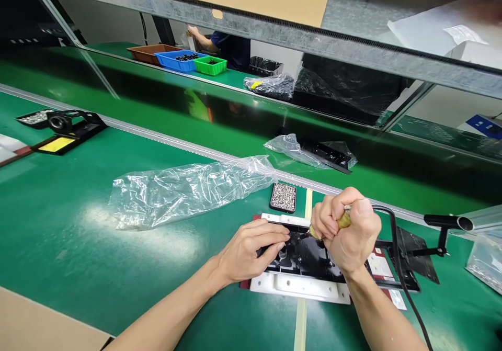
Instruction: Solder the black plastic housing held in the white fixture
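Tool with a yellow handle (344,221) is being gripped by the right hand (351,230), whose fingers are wrapping tightly around it. Its tip is pointing down toward the black panel (309,257); whether it is touching the surface, I cannot tell. The left hand (249,251) is lying loosely open, and its fingertips are resting on the panel. This panel is sitting in a white fixture (300,286) on the green table (58,210), in front of the person. A black cable (396,236) is hanging beside the right forearm. Just behind the fixture, a small black tray (282,210) is holding many tiny metallic pieces. To the left of this tray, a clear plastic bag (188,194) is lying. In the background, a blue bin (176,64) and a green bin (209,68) are standing side by side, near another person (231,45) who is wearing a dark sleeve.
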### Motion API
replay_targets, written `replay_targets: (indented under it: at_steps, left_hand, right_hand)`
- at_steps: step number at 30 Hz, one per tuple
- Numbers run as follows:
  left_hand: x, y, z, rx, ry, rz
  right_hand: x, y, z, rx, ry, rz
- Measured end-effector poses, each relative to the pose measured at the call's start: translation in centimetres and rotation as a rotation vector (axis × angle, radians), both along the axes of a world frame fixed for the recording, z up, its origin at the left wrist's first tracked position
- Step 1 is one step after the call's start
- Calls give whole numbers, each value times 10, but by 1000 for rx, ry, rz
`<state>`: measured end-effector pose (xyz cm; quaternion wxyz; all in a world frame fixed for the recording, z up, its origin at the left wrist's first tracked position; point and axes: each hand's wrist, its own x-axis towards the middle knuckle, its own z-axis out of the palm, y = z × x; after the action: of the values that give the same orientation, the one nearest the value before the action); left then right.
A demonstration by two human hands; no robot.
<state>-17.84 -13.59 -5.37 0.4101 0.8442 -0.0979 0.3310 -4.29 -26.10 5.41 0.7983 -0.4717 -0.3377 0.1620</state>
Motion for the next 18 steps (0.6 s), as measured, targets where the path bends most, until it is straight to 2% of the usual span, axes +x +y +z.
replay_targets:
  at_steps: [18]
  left_hand:
    - [1, 1, 3, 7, 13, 16]
  right_hand:
    - [-4, 4, -4, 38, 1, -10]
